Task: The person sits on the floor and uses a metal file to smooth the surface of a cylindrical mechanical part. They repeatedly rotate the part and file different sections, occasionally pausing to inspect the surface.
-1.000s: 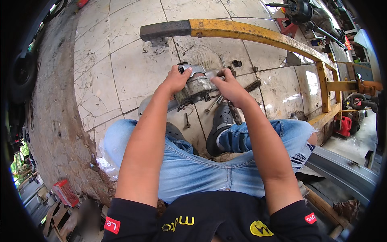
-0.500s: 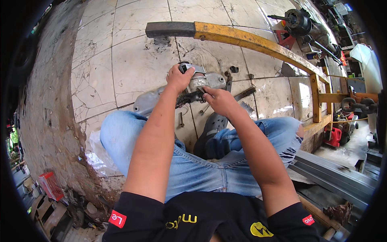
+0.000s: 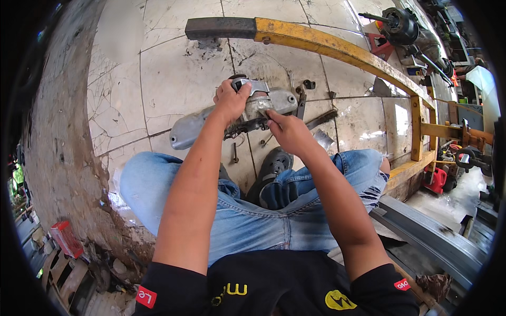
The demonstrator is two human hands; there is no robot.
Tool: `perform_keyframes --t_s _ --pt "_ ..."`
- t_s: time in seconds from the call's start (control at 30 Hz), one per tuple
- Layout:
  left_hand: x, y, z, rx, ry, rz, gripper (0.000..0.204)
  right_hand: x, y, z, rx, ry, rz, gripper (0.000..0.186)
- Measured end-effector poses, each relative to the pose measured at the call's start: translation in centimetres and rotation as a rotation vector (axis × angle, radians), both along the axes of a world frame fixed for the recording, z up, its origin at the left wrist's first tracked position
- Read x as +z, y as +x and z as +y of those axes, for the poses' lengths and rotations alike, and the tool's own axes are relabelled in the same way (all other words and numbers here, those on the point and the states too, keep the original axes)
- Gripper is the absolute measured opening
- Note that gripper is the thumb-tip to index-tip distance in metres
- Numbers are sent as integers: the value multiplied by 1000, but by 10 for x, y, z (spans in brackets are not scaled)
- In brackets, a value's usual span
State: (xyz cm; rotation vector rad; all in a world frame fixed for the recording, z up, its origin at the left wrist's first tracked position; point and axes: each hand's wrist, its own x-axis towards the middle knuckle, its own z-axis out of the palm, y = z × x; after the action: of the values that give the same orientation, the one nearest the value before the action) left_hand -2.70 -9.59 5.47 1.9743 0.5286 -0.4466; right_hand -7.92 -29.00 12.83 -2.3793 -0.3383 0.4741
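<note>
Long casting: the elongated dull-grey metal casting (image 3: 184,136) slants across the centre-left of the frame on the pale tiled floor (image 3: 124,124); you cannot tell here whether it is joined to the housing above it.
Left hand: your left hand (image 3: 230,102), just above the frame's centre, is clamped on the housing, thumb on its shiny top piece; brace firmly here so pressure from the other side does not rock it.
Loose bolt: a thin dark metal bolt (image 3: 235,152) lies below your left hand; mind it, as it could roll away if nudged.
Housing: the rounded grey metal housing (image 3: 256,107) sits between your hands, slightly above centre; tilt it towards you if its edge is hard to see.
Right hand: your right hand (image 3: 287,130), right of centre, has its index finger against the housing; whether the fingers pinch anything cannot be told. Work with light, controlled pressure.
Dark bar: the long flat dark metal bar (image 3: 321,119) lies beyond your right hand; steer your knuckles clear.
</note>
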Motion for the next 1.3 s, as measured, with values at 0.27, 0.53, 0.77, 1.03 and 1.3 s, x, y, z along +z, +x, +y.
perform_keyframes --t_s 0.27,0.53,0.77,1.03,1.3 --pt "-9 0 6 7 -15 -24 82 0 5 -4 38 -10 49 37" --pt "-10 -1 5 6 -11 -26 81 -1 5 -7 75 -10 19 37" --pt "-8 -2 5 11 -5 -49 78 -11 6 -8 73 4 -29 36" --pt "-16 0 8 2 -43 -61 75 -12 12 -7 61 8 -42 34" --pt "-1 2 2 8 -57 -21 75 -8 23 3 23 -98 -1 35"
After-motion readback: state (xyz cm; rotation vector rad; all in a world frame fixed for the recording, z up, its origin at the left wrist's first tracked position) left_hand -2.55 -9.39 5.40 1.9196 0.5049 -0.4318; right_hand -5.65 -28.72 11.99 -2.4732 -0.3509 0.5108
